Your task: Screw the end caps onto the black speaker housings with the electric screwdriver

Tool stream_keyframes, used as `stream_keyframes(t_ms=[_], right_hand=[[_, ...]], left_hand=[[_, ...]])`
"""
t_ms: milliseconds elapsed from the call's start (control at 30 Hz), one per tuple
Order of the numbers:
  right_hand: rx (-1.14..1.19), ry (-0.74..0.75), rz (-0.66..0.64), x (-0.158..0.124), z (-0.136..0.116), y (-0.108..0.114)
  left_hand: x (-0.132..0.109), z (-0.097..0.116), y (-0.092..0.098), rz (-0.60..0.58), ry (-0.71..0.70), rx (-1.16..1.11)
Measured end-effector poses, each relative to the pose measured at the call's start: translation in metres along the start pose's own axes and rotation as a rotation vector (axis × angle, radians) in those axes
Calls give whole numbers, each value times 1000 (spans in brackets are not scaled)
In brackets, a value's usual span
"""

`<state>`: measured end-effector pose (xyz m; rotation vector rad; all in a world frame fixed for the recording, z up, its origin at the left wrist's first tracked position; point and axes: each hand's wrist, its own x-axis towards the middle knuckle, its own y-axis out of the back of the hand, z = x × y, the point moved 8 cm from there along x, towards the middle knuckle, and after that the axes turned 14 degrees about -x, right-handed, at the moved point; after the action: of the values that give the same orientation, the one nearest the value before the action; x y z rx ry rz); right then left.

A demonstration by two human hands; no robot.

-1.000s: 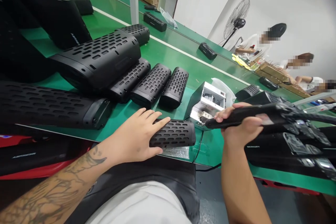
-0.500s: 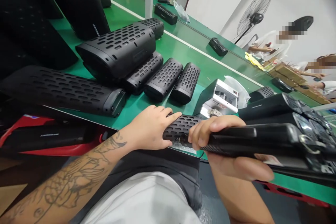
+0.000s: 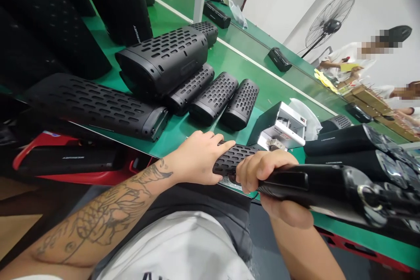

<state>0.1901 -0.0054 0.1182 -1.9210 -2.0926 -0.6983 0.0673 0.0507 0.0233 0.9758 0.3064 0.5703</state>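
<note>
My left hand (image 3: pixel 200 157) lies over a black slotted housing (image 3: pixel 233 158) at the bench edge, its fingers gripping the near end. Wrapped round a black electric screwdriver (image 3: pixel 331 188) is my right hand (image 3: pixel 265 177); the tool has a metal hanging ring at its rear end. Its tip points down at the right part of the housing, close to my left fingers. Whether the tip touches a screw is hidden by my fingers. Just behind my hands stands a silver and black screw feeder (image 3: pixel 278 127).
Several more black slotted housings (image 3: pixel 215 96) lie on the green bench (image 3: pixel 179 129), one stacked higher. Smooth black cases (image 3: pixel 341 140) rest at right. A red crate (image 3: pixel 131 177) sits below the bench at left. People (image 3: pixel 348 61) work across the bench near a fan (image 3: pixel 331 26).
The view has shifted, so everything sits slightly further right. The screwdriver's rear end has tilted a little lower. Both hands keep their grips. A person opposite now has something yellow in hand.
</note>
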Motion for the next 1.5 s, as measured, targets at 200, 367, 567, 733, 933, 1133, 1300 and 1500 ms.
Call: stream_keyframes(t_ms=[200, 367, 567, 733, 933, 1133, 1300, 1500], right_hand=[[162, 6, -38, -9, 11, -7], [176, 11, 12, -13, 6, -2], [-22, 104, 419, -1, -13, 92], [-279, 123, 836, -1, 16, 167], [-278, 47, 780, 1, 45, 167], [-285, 33, 801, -8, 41, 165], [-297, 46, 810, -13, 30, 164], [-277, 108, 756, -11, -13, 150]], left_hand=[[0, -2, -2, 13, -7, -7], [-2, -1, 1, 38, -24, -2], [-2, 0, -1, 63, -78, 23], [6, 6, -4, 62, -117, 32], [11, 9, -2, 62, -144, 7], [-18, -16, 11, 210, -216, -148], [-49, -61, -9, 361, -133, -250], [-65, -73, -34, 433, -87, -332]])
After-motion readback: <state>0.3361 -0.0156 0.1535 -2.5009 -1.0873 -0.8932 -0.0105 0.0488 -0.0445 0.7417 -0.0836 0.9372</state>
